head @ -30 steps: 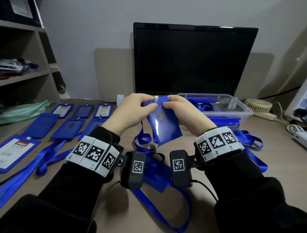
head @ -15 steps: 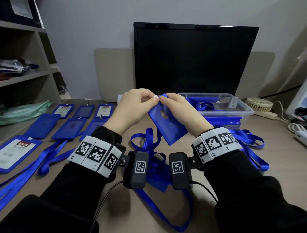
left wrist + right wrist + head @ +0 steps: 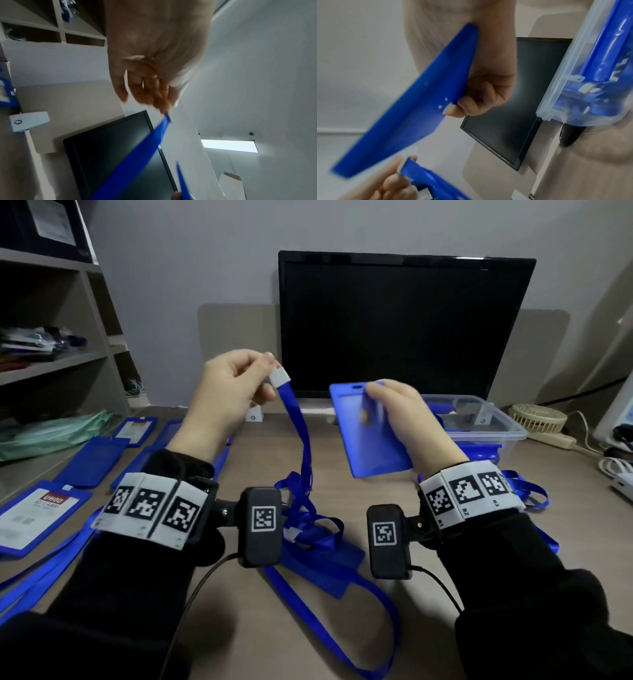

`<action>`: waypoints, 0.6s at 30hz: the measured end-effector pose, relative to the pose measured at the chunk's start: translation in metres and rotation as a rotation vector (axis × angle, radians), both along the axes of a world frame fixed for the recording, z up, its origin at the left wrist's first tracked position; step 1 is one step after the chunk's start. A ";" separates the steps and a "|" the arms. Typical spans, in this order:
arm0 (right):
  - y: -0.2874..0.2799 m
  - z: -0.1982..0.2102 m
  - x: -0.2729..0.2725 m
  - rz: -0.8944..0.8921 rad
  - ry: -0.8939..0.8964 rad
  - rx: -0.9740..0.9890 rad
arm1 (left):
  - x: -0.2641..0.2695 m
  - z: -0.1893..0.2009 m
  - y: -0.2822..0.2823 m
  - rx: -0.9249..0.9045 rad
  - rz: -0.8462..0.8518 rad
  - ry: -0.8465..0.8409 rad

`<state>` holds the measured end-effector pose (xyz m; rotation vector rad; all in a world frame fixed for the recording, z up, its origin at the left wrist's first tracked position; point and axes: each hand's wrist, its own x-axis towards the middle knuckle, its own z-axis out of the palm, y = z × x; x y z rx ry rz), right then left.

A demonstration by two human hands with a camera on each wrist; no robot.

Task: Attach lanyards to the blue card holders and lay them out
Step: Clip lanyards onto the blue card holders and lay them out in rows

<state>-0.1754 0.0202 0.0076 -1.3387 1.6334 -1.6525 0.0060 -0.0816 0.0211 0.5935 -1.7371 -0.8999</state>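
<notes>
My left hand [image 3: 239, 385] is raised above the desk and pinches the silver clip end of a blue lanyard [image 3: 298, 433], whose strap hangs down to a tangle on the desk. My right hand [image 3: 394, 405] grips a blue card holder [image 3: 363, 436], held apart from the lanyard with its slot end up. The left wrist view has the strap [image 3: 137, 155] running from my fingertips [image 3: 163, 106]. From the right wrist the card holder [image 3: 412, 108] is seen edge-on in my curled fingers [image 3: 471, 105], and my left hand [image 3: 388, 181] shows below it.
Several blue card holders [image 3: 92, 460] with lanyards lie in rows on the left of the desk. A clear plastic box [image 3: 479, 422] of blue parts stands at the right, before a black monitor [image 3: 404, 323]. More lanyards [image 3: 524, 491] trail at the right. Shelves [image 3: 51, 361] stand at the left.
My hands have drawn apart: the left lifted the lanyard's clip end up and left, the right carried the card holder to the right. Before, both were together at the holder's top.
</notes>
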 end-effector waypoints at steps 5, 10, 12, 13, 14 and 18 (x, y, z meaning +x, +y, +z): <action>0.001 0.003 0.012 0.144 -0.364 -0.012 | -0.016 -0.001 0.023 0.106 -0.237 -0.024; -0.005 -0.003 0.024 0.170 -0.454 0.063 | -0.019 0.001 0.026 0.174 -0.243 0.113; -0.006 -0.005 0.020 0.124 -0.457 0.096 | -0.012 0.005 0.017 0.142 -0.101 0.208; -0.005 -0.006 0.017 0.093 -0.447 0.112 | -0.006 0.006 0.013 0.107 -0.021 0.259; -0.004 -0.006 0.013 0.064 -0.434 0.125 | -0.001 0.007 0.009 0.064 0.054 0.307; 0.000 -0.005 0.003 0.028 -0.427 0.130 | 0.012 0.000 -0.007 -0.022 0.234 0.332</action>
